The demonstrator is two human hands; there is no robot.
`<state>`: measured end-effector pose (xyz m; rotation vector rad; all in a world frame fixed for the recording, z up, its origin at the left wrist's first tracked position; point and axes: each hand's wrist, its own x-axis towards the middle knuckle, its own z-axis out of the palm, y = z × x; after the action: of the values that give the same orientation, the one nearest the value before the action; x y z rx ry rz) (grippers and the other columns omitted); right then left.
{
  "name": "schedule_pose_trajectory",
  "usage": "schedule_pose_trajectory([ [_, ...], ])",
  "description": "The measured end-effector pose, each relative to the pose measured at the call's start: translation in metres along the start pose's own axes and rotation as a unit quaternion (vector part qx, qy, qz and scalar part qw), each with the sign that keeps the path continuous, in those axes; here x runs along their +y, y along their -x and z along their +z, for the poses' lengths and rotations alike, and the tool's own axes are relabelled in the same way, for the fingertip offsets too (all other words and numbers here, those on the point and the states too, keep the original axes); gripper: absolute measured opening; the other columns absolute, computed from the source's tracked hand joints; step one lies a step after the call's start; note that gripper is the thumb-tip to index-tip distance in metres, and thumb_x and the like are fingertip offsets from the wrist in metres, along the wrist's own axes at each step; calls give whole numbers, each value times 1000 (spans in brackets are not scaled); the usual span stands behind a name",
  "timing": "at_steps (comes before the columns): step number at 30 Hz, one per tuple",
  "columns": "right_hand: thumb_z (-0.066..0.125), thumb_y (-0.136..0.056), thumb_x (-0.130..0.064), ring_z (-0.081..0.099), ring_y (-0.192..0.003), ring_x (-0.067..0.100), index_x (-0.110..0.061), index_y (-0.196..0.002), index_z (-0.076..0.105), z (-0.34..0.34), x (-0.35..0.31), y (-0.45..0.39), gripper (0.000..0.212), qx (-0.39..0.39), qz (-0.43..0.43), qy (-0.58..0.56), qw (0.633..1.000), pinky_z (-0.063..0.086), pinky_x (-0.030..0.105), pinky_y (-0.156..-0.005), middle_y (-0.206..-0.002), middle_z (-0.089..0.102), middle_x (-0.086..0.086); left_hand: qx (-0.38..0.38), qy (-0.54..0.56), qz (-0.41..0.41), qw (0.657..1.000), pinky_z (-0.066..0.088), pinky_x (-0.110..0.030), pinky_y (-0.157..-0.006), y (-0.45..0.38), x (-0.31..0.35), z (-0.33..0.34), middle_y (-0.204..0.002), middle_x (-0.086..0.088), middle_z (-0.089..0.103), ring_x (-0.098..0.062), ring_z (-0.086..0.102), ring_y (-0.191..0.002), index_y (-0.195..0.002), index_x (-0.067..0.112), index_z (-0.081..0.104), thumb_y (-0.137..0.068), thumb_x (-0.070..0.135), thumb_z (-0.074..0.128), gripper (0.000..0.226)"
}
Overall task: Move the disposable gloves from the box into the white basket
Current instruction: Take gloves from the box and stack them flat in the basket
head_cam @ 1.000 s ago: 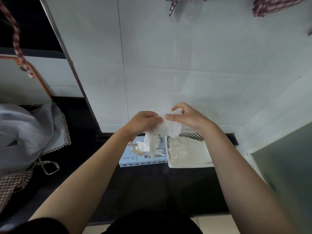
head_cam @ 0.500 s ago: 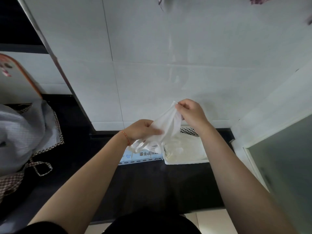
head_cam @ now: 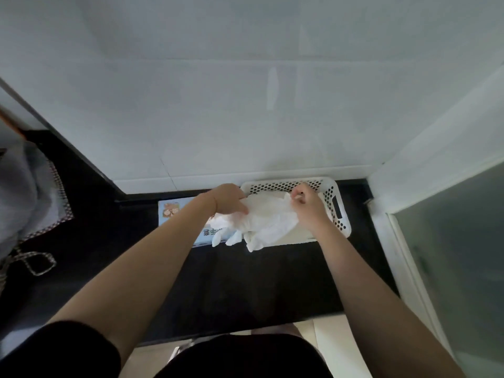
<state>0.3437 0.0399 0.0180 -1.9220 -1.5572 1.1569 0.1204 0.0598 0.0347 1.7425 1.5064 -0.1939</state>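
Note:
A thin white disposable glove (head_cam: 268, 221) is stretched between both hands, low over the white perforated basket (head_cam: 336, 207) on the black counter. My left hand (head_cam: 227, 199) grips its left end, my right hand (head_cam: 306, 204) pinches its upper right edge. The glove's fingers hang over the basket's front left rim. The light blue glove box (head_cam: 174, 214) lies flat to the left of the basket, partly hidden under my left forearm, with more glove fingers (head_cam: 226, 238) spilling at its right end. What lies in the basket is mostly hidden.
The black counter (head_cam: 245, 282) ends at a white tiled wall behind the basket. A grey cloth with checked trim (head_cam: 24, 197) lies at the far left. A frosted glass panel (head_cam: 458, 255) stands at the right.
Both hands have come down with the glove from in front of the wall to just over the basket. The camera has tilted down toward the counter.

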Motion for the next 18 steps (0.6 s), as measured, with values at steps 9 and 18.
schedule_pose_trajectory([
  [9, 57, -95, -11, 57, -109, 12, -13, -109, 73, -40, 55, -32, 21, -46, 23, 2, 999, 43, 21, -85, -113, 64, -4, 60, -96, -22, 993, 48, -36, -97, -69, 44, 24, -131, -3, 57, -24, 54, -119, -127, 18, 61, -91, 29, 58, 38],
  [18, 56, -95, -9, 53, -123, 20, -17, -137, 55, -55, 82, -60, 43, -92, -3, 195, 976, 38, 22, -91, -139, 53, 3, 274, -150, 65, 948, 40, -37, -91, -80, 75, 85, -119, -2, 57, -26, 51, -115, -117, 18, 59, -94, 34, 50, 29],
])
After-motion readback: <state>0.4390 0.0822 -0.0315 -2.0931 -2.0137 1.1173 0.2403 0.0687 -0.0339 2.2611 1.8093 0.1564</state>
